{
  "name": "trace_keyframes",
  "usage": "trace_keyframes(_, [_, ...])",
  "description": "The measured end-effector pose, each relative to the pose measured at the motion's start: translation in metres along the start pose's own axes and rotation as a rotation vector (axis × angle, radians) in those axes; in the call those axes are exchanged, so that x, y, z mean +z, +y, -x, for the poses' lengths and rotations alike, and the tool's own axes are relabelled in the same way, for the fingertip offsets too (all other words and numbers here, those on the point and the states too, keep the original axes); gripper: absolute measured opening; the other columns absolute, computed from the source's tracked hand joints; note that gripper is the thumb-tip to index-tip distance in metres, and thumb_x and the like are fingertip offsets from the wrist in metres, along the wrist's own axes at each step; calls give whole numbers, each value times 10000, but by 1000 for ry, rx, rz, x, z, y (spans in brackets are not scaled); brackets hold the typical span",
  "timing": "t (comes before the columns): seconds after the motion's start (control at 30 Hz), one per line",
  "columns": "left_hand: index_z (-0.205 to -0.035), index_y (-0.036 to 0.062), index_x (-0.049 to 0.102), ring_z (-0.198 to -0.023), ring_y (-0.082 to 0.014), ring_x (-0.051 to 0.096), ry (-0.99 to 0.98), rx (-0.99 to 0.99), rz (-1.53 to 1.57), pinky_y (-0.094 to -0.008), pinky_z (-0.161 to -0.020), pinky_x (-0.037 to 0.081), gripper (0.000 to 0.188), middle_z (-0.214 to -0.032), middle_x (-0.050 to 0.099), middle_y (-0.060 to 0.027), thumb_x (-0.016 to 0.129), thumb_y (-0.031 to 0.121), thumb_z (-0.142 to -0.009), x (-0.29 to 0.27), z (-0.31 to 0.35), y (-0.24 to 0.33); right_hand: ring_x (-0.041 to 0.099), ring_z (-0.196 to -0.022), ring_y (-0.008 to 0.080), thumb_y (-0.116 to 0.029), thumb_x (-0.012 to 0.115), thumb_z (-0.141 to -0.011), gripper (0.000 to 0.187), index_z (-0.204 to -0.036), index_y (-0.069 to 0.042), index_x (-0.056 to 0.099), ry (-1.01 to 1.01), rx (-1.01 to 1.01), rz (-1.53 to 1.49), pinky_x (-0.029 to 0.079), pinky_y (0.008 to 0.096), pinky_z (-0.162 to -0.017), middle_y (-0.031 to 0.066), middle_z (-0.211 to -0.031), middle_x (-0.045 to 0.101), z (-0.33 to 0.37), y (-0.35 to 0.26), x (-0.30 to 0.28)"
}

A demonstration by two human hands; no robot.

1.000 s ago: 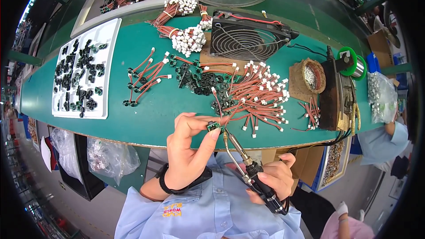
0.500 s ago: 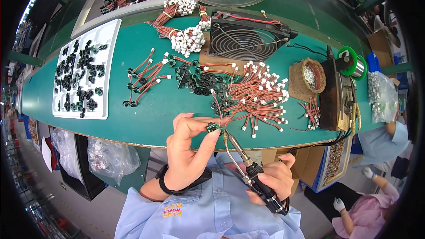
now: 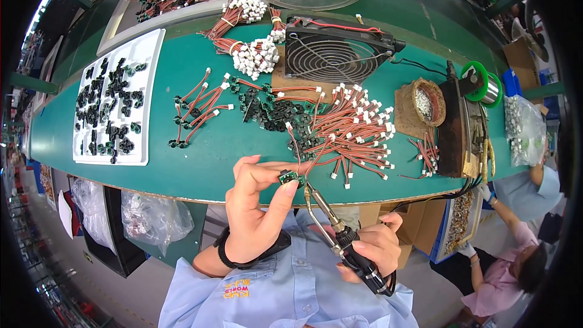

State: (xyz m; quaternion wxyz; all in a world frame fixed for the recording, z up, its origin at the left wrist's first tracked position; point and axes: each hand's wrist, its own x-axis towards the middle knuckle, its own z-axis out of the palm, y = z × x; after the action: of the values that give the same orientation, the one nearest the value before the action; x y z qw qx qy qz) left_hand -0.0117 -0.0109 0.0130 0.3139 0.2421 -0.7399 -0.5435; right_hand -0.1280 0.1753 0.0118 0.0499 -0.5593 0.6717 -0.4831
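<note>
A tiny green board (image 3: 287, 177) is pinched pretty tight in the left hand (image 3: 255, 209), thumb on the near side and fingertips closed up behind it, right above the front edge of the green bench (image 3: 200, 173). A wire (image 3: 296, 146) with a white plug is seen rising by those same fingers, though whether it's gripped too can't really be told. The iron (image 3: 358, 258), a black-handled one with a thin metal feed tube alongside, is held in the right hand (image 3: 375, 249), fingers wrapped around the grip, and its tip is aimed up at the board's right end; contact can't be made out at this size. Loads of red wires (image 3: 358, 127) with white plugs are fanned out just past the hands, next to a heap of black parts (image 3: 267, 112). More parts are laid out in a white tray (image 3: 152, 79) over on the left. A fan (image 3: 331, 61) is parked behind the heap, and a green solder spool (image 3: 480, 83) is mounted off to the right.
</note>
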Motion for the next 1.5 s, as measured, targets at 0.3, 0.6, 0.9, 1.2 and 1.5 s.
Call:
trace_keyframes(0.3, [-904,81,401,-883,-198,636,4,6,19,-422,-996,213,169,-987,673,-123,562,66,-857,-3,2,-1,587,-683,130,-216,814,-559,528,-1038,-179,596,-11,-2,-15,320,350,-793,-37,-781,624,1,-1,1])
trace_keyframes(0.6, [-921,65,404,-920,-172,618,-26,-36,83,-407,-987,236,166,-993,667,-133,561,70,-866,-2,1,-1,592,-682,134,-231,812,-568,513,-1032,-175,599,-17,7,-11,315,352,-806,-33,-779,628,-1,-3,-4])
trace_keyframes(0.9, [-911,47,411,-948,-132,581,63,-333,568,-383,-982,250,141,-1005,660,-133,547,70,-880,4,-2,12,595,-670,137,-267,805,-586,470,-998,-153,610,12,1,-46,309,365,-827,-16,-755,636,4,-3,-9])
trace_keyframes(1.2, [-896,52,416,-917,-122,577,-31,-104,232,-372,-981,250,148,-1006,660,-134,559,88,-880,-3,0,0,597,-671,144,-268,808,-580,472,-992,-145,612,5,-12,-61,312,376,-836,-10,-759,640,2,2,-4])
trace_keyframes(1.5, [-893,53,416,-863,-128,594,-15,-85,173,-385,-985,240,141,-998,666,-132,550,92,-882,0,2,-1,600,-662,144,-273,798,-588,458,-986,-138,617,28,-19,-50,314,378,-834,-10,-736,637,2,3,-2])
